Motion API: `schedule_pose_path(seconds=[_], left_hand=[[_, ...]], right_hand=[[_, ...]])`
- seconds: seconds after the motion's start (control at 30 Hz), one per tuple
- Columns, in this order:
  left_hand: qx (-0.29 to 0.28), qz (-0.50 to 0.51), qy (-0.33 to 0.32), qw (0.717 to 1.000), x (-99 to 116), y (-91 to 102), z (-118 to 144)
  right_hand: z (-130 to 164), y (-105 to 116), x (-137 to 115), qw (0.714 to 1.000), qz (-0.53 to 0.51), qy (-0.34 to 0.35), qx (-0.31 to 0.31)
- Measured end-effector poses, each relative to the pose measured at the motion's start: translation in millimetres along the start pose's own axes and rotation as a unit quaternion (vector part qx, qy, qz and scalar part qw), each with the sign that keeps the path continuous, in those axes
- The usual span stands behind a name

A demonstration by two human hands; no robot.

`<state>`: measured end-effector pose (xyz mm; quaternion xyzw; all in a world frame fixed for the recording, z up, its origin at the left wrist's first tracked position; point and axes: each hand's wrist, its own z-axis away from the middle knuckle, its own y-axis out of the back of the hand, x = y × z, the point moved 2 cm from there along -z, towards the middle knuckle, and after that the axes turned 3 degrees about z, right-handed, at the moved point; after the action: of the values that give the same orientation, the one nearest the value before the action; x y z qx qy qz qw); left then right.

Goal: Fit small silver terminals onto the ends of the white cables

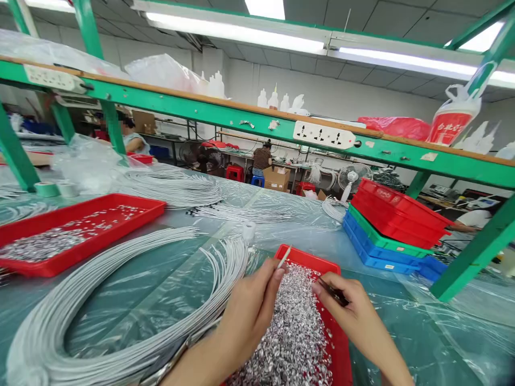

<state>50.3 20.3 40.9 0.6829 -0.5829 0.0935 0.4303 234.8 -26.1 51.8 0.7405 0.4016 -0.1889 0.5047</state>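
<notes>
My left hand (251, 300) is closed in a pinch on a thin white cable (285, 257), whose end points up past my fingertips. My right hand (358, 311) grips dark tweezers (335, 292), their tips pointing left toward the cable end but apart from it. Whether the tips hold a piece is too small to tell. Both hands are above a red tray (341, 343) filled with small shiny metal pieces (298, 321). To the left, a large coiled bundle of white cables (44, 327) curves round, its loose ends near my left hand.
A second red tray (137, 206) of metal pieces lies at left. More cable bundles (173, 187) lie farther back. Stacked red, green and blue bins (394, 225) stand at right. A green shelf beam (249, 123) crosses above the bench. Other people (262, 158) sit in the background.
</notes>
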Motion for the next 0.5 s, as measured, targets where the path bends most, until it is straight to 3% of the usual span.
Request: schedule_pose_path(seconds=[0.13, 0.27, 0.5], left_hand=[[-0.043, 0.145, 0.01, 0.988, 19, -6.0, 9], [-0.082, 0.284, 0.059, 0.954, 23, -9.4, 20], [-0.078, 0.324, 0.078, 0.939, 24, -2.9, 20]], right_hand=[[6, 4, -10, 0.999, -0.016, -0.008, 0.027], [14, 3, -20, 0.998, -0.06, -0.009, 0.036], [23, -9, -25, 0.988, -0.115, -0.032, 0.099]])
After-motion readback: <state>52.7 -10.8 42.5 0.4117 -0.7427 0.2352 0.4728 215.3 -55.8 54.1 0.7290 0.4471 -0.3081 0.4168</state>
